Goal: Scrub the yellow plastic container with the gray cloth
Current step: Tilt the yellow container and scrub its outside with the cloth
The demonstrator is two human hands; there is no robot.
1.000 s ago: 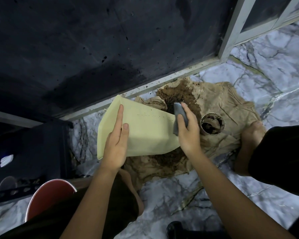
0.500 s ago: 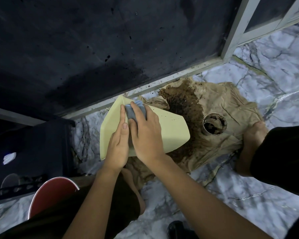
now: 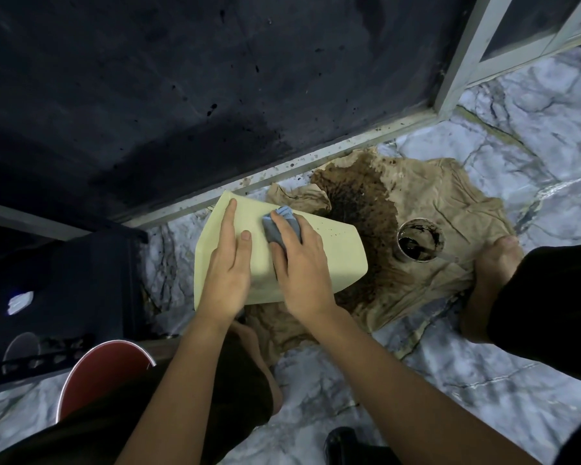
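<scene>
One yellow plastic container, one gray cloth, two hands. The container is pale yellow with tapering flat sides, dotted with small dark specks, held tilted above a stained brown rag on the floor. The left hand lies flat on its upper face, fingers straight. The right hand presses the bunched gray cloth against the same face, fingers bent over it, just beside the left hand. One small round pot of dark stuff, perhaps paint, stands on the rag. The floor is marbled grey-white stone; a dark wall and pale frame stand behind, with one red round object lower left
</scene>
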